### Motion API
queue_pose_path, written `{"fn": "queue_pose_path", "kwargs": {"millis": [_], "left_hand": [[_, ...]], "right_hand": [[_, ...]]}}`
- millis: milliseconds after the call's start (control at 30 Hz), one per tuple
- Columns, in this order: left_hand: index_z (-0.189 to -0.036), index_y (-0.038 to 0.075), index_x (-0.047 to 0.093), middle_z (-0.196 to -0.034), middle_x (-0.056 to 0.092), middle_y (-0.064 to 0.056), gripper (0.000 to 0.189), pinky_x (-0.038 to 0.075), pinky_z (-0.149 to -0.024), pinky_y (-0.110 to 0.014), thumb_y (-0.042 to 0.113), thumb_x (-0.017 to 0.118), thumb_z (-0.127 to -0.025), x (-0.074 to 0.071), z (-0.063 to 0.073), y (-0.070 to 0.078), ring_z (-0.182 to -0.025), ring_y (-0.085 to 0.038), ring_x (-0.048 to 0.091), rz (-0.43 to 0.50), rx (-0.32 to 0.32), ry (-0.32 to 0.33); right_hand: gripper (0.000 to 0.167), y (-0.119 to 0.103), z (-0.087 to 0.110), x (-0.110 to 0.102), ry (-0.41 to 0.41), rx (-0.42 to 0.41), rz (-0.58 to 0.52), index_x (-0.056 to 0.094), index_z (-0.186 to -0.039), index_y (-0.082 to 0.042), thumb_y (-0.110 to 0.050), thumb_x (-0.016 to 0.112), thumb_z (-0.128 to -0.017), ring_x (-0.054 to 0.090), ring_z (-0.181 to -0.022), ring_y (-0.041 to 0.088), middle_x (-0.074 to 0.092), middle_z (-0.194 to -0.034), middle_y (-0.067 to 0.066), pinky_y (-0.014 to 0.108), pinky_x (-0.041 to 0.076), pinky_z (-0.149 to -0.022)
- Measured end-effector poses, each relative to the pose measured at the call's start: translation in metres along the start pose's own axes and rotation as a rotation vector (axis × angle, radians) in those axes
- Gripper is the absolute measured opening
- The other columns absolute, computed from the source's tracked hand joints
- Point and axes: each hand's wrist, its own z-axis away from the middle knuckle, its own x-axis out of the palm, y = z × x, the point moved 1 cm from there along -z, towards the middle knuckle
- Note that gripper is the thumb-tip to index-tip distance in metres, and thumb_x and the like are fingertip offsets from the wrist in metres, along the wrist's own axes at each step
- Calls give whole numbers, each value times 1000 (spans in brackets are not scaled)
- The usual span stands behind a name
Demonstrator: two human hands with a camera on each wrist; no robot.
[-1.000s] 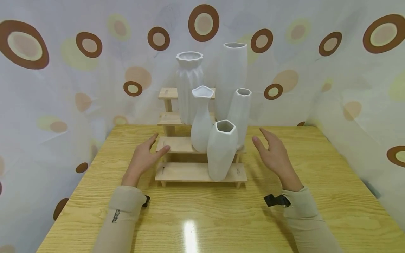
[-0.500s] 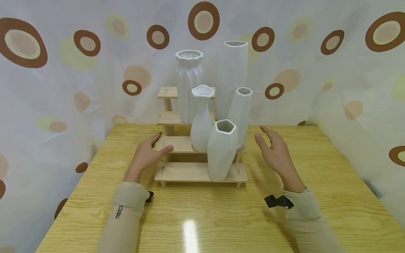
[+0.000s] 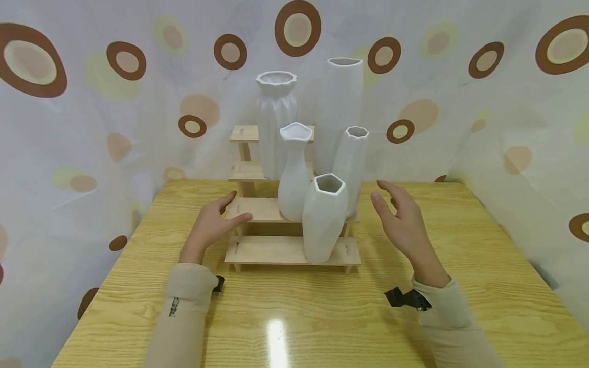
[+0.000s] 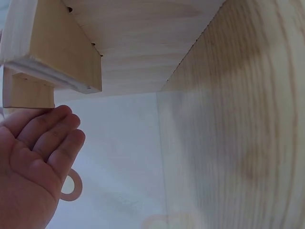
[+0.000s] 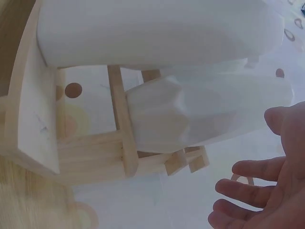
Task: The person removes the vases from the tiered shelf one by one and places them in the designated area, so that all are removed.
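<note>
Circle-patterned cloth (image 3: 152,115) backs a wood-grain tabletop (image 3: 340,317), white vases (image 3: 324,225) ranged on a tiered stand (image 3: 264,250), tallest far, probably so each shows, left hand (image 3: 211,225) beside its left end (contact unclear), right hand (image 3: 405,222) apart rightward, fingers (image 5: 245,193) loosely spread, gripping nothing.

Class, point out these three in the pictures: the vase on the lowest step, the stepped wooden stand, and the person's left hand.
Vase on the lowest step (image 3: 324,222): head view, middle of its body.
Stepped wooden stand (image 3: 267,250): head view, bare lowest board.
Left hand (image 3: 213,223): head view, back of the hand.
</note>
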Motion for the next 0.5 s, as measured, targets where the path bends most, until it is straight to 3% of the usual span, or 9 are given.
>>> {"fn": "queue_pose_path", "kwargs": {"millis": [267,500], "left_hand": [[-156,13,32,-159,29,-5,97,34,-111,-49,63,71,-82,0,0,3,-141,-36,33,18,9,-13],[-156,14,32,-159,29,-4,97,34,-111,-48,63,71,-82,-1,-1,3,-141,-35,33,20,9,-24]], "right_hand": [[45,-17,6,-2,21,-44,-63,50,-143,-2,-26,51,-105,41,-134,33,49,-143,17,54,35,-108],[41,-26,9,-1,29,-79,-196,51,-142,-1,-15,55,-103,46,-128,27,54,-136,13,29,40,-106]]}}
